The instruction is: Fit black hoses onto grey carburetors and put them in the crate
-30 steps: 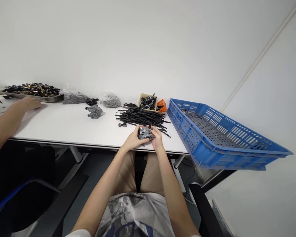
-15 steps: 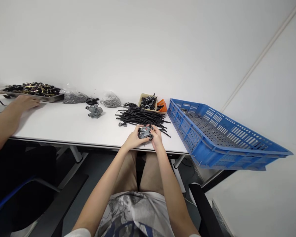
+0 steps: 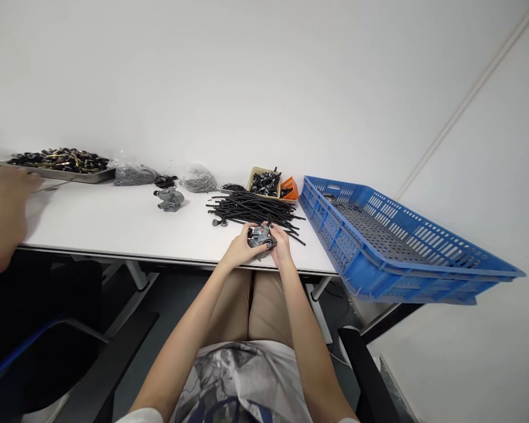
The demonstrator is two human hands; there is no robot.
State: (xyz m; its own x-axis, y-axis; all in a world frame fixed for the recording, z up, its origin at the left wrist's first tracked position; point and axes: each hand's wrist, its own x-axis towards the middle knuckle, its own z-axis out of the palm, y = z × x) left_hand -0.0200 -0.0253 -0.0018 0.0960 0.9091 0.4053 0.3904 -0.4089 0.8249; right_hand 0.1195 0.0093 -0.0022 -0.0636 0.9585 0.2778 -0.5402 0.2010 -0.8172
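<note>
A grey metal part (image 3: 260, 235) with black fittings is held between my two hands above the table's front edge. My left hand (image 3: 240, 248) grips it from the left, thumb across its near side. On the other side, my right hand (image 3: 281, 244) has its fingers closed round the part's right end. Just beyond lies a pile of black tubes (image 3: 255, 207). Two small black-and-grey fittings (image 3: 219, 222) sit left of the tubes. Farther left, a similar grey metal part (image 3: 169, 200) stands on the white table (image 3: 101, 220).
A large blue crate (image 3: 361, 252) is at the right. Behind the tubes are a cream tray (image 3: 251, 175) of fittings and an orange basket (image 3: 293, 187). Plastic bags (image 3: 197, 178) and a metal tray (image 3: 83, 176) line the back left. Another person's hand (image 3: 13, 182) is at far left.
The other person's hand has moved left, away from the metal tray. My legs have drawn closer together. My hands keep hold of the grey part, almost unmoved.
</note>
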